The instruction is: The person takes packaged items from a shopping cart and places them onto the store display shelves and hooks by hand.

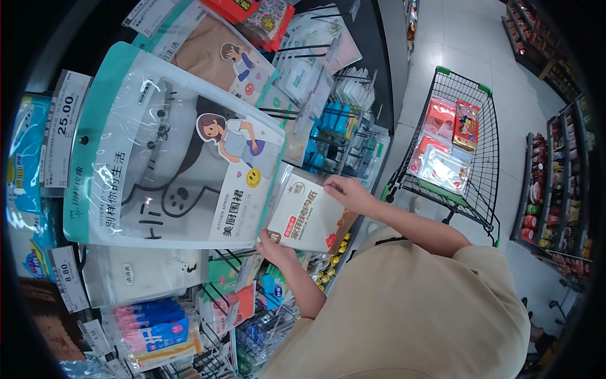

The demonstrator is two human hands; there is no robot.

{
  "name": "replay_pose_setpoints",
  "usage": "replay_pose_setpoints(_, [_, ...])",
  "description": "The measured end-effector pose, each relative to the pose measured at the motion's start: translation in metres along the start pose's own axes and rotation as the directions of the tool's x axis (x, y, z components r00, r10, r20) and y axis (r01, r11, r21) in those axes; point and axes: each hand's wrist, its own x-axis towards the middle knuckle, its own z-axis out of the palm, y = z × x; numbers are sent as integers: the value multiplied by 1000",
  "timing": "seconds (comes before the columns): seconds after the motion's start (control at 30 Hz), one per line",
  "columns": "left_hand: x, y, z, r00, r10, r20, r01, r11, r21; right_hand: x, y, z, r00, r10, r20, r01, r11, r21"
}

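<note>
The person holds a white packet (309, 211): the left hand (278, 252), grip closed on its lower corner; the right hand (350, 194), grip pinched at its edge. Beside it hangs an apron package (183, 114); farther off, a shopping cart (483, 167).

The apron package (189, 151) obstructs access left of the white packet (309, 211). Metal hooks (304, 47) project above and below it. Between the left hand (278, 253) and the right hand (347, 195), the packet's near edge is accessible. An open strip of floor (435, 41) separates the black rack panel (384, 69) from the shopping cart (490, 145). The cart's top is open; red packages (466, 126) obstruct part of its basket.
</note>
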Motion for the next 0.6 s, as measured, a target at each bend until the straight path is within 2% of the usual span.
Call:
replay_pose_setpoints(0.07, [0, 0, -2, 997, -54, -50, 51, 997, -53, -3, 0, 1, 1000, -21, -1, 21, 1000, 14])
replay_pose_setpoints(0.23, [-2, 4, 4, 980, -74, -185, 65, 996, -56, -1, -3, 2, 999, -39, 29, 39, 999, -8])
replay_pose_setpoints(0.3, [4, -1, -2, 999, 16, -45, -15, 1000, 10, 0, 3, 4, 1000, -7, -5, 7, 1000, -13])
replay_pose_setpoints(0.43, [12, -9, -9, 997, 17, -73, -9, 995, 104, 3, 17, 9, 1000, -21, -7, 21, 1000, 9])
replay_pose_setpoints(0.5, [19, -18, -17, 992, 122, -26, -117, 982, 147, -1, 19, 11, 998, -44, -44, 38, 992, -124])
replay_pose_setpoints(0.53, [21, -22, -21, 992, 123, -28, -117, 982, 145, -2, 23, 11, 998, -45, -41, 40, 991, -125])
replay_pose_setpoints(0.6, [24, -24, -26, 986, 166, -19, -155, 953, 261, -4, 33, 12, 996, -83, 23, 86, 967, -241])
